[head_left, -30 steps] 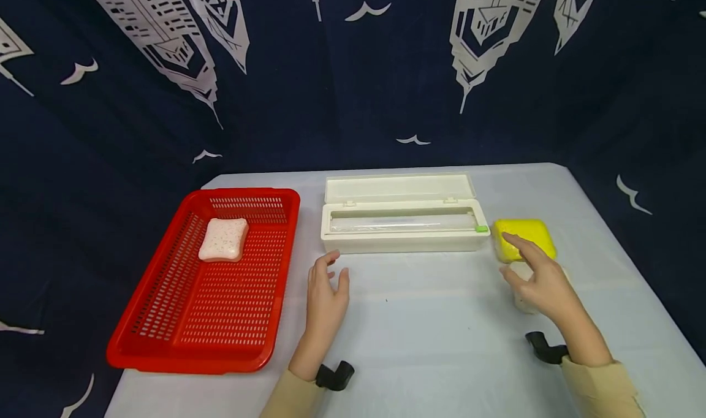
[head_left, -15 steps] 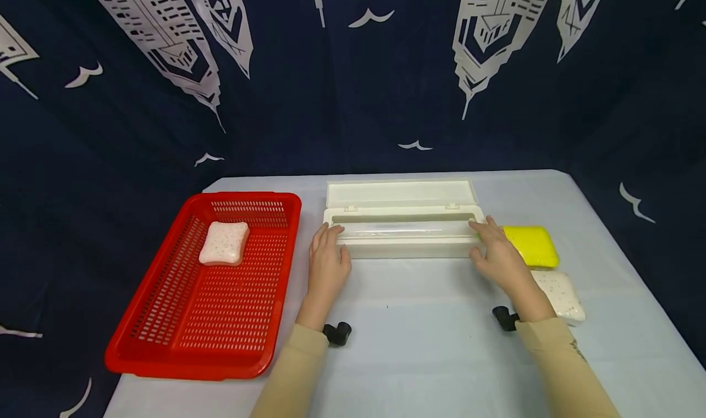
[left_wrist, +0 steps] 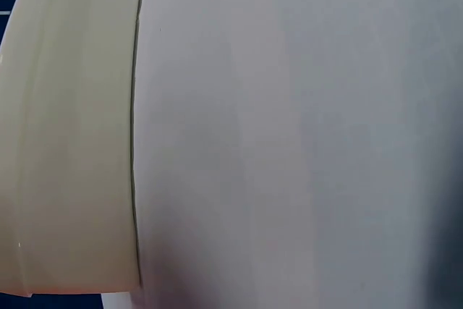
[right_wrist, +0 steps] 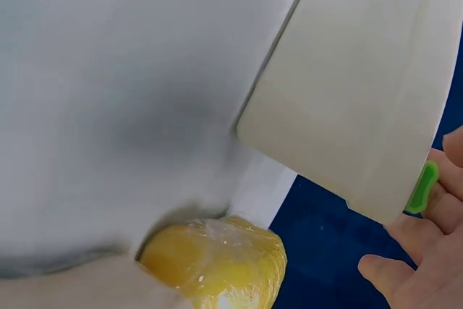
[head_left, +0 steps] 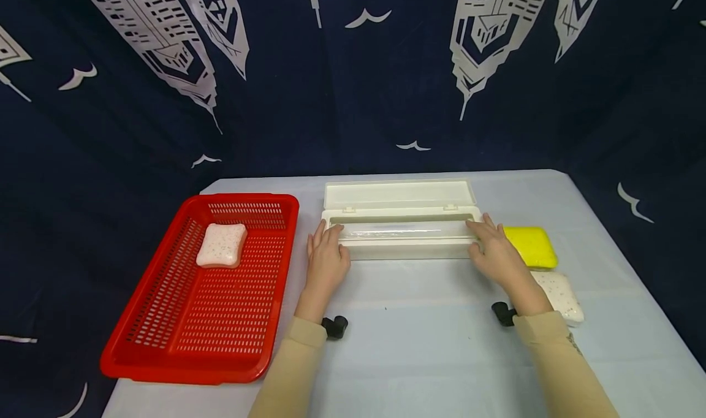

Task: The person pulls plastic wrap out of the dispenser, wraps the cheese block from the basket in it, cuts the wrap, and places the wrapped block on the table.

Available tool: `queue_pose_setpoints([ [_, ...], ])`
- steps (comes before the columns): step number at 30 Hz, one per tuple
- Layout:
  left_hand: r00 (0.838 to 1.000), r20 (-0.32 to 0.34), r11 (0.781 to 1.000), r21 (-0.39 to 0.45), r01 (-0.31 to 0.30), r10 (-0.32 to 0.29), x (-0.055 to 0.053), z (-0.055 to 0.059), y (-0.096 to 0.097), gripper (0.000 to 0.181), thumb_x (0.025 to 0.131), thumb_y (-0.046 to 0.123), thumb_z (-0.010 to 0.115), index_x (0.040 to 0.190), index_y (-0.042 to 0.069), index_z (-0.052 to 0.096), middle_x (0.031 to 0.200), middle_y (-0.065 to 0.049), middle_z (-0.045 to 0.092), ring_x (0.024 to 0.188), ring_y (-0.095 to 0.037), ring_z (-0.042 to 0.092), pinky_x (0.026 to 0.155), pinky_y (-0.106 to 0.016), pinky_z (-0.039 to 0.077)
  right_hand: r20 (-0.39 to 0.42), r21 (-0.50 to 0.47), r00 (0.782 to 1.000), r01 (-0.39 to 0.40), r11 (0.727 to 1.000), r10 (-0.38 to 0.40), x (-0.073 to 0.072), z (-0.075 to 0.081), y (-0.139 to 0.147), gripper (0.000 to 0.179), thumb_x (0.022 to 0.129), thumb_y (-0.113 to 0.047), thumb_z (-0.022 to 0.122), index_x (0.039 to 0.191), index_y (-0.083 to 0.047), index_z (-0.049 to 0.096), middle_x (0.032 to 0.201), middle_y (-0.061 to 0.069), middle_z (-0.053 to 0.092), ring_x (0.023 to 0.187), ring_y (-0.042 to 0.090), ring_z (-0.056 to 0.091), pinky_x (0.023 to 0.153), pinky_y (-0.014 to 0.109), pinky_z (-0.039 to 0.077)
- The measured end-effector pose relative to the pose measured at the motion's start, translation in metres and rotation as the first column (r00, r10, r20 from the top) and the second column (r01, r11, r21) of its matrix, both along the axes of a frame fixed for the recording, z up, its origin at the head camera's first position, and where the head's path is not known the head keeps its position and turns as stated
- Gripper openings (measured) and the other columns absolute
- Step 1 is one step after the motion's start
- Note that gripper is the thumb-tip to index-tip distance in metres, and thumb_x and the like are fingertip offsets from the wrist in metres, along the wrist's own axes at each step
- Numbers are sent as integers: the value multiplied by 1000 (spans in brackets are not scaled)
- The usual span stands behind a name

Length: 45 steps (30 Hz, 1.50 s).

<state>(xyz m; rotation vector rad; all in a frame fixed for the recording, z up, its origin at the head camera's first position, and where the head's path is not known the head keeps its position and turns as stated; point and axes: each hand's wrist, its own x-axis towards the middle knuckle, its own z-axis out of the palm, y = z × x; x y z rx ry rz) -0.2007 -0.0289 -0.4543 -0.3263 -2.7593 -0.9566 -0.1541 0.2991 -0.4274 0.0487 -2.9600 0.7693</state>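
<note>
The right hand [head_left: 496, 255] has left the speckled block [head_left: 559, 296] and joined the left hand [head_left: 326, 265] at the white box [head_left: 410, 250] on the table [head_left: 419, 344], so both ends seem steadied; whether the fingers [right_wrist: 414, 238] pinch the clear film [head_left: 405, 230], I cannot tell.

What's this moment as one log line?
left hand: at white box, left end; right hand: at its right end; lid: open; pale block: in red basket

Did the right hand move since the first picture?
Yes, in the head view the right hand moved left: it was past the right end of the white box; now it reaches over that end.
</note>
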Motion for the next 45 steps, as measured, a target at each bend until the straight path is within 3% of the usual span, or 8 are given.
queue_pose_setpoints([
  [9, 1000, 5, 999, 36, -16, 16, -10, 3, 1, 40, 91, 8, 44, 128, 0, 58, 133, -17, 62, 144, -32, 31, 117, -62, 18, 79, 23, 997, -20, 1000, 18, -15, 7, 4, 50, 97, -9, 32, 145, 5, 41, 153, 30, 32, 148, 44, 17, 121, 57, 10],
  [15, 998, -28, 995, 86, -50, 53, -18, 3, 3, 30, 94, 9, 51, 121, -2, 60, 123, -18, 67, 137, -33, 39, 113, -54, 27, 66, 25, 998, -22, 999, 20, -23, 9, 6, 46, 98, -10, 37, 139, 6, 48, 149, 32, 37, 146, 46, 22, 119, 59, 13],
  [18, 996, -42, 991, 109, -79, 84, -21, 2, 5, 27, 93, 10, 58, 118, -1, 64, 119, -16, 70, 133, -33, 42, 109, -54, 31, 17, 13, 1000, 6, 1000, -6, -24, 6, 6, 39, 100, -12, 46, 134, 6, 54, 144, 33, 44, 143, 47, 28, 119, 59, 16],
  [21, 991, -59, 988, 111, -110, 117, -24, 4, 7, 24, 92, 11, 64, 113, 1, 69, 116, -16, 71, 130, -33, 46, 106, -53, 34, -88, 2, 995, 42, 999, -41, -25, 1, 4, 33, 97, -11, 58, 125, 7, 60, 131, 32, 56, 137, 48, 39, 117, 60, 20],
  [24, 985, -82, 986, 78, -147, 153, -24, 8, 10, 23, 90, 13, 69, 110, 4, 72, 116, -16, 69, 123, -34, 49, 101, -51, 38, -221, 9, 973, 68, 998, -64, -26, -3, 0, 30, 91, -7, 66, 117, 7, 64, 117, 29, 65, 123, 47, 52, 111, 61, 32],
  [28, 972, -105, 978, 6, -210, 210, -22, 16, 10, 25, 85, 17, 76, 109, 9, 75, 109, -15, 66, 110, -33, 50, 91, -47, 40, -334, 37, 939, 103, 994, -85, -25, -5, -3, 29, 84, -4, 73, 110, 7, 68, 106, 26, 64, 103, 44, 54, 94, 55, 44],
  [35, 967, -70, 967, -60, -249, 245, -24, 23, 10, 9, 87, 16, 75, 93, 10, 78, 90, -13, 64, 97, -33, 53, 87, -44, 42, -360, -7, 918, 174, 985, -165, -27, -7, -7, 14, 84, -4, 74, 94, 7, 73, 87, 20, 60, 85, 36, 51, 75, 45, 42],
  [45, 941, -121, 947, 83, -309, 317, -28, 16, 10, 12, 89, 20, 72, 87, 8, 71, 77, -7, 72, 80, -32, 58, 77, -42, 46, -388, -116, 887, 222, 968, -250, -31, -9, -9, 14, 89, -4, 71, 92, 10, 71, 80, 22, 64, 74, 34, 56, 68, 41, 45],
])
